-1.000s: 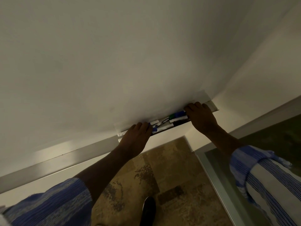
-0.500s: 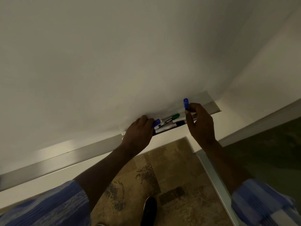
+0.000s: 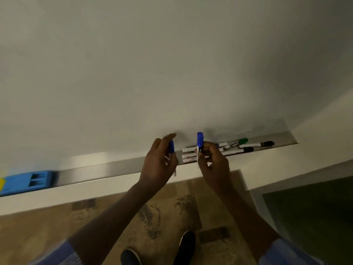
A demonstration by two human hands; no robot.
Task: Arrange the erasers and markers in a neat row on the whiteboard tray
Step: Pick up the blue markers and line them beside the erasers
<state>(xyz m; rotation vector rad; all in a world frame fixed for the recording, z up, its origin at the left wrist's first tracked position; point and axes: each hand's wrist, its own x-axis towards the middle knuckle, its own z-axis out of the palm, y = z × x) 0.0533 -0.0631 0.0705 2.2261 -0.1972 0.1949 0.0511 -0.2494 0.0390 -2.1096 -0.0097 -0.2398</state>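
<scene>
My left hand (image 3: 158,161) grips a blue-capped marker (image 3: 171,147), cap up, just in front of the metal whiteboard tray (image 3: 107,169). My right hand (image 3: 214,163) holds a second blue-capped marker (image 3: 199,144) upright above the tray. Behind my right hand several white markers lie bunched in the tray, among them a green-capped one (image 3: 241,141) and two black-capped ones (image 3: 264,144). A blue eraser (image 3: 26,182) rests on the tray at the far left.
The whiteboard (image 3: 152,73) fills the upper view, ending at a wall corner on the right. Below are patterned floor tiles (image 3: 172,207), my dark shoes (image 3: 186,245), and a glass-topped surface (image 3: 309,211) at lower right.
Both hands rose from the tray, each lifting a blue-capped marker upright. The view shifted left, bringing the blue eraser into sight.
</scene>
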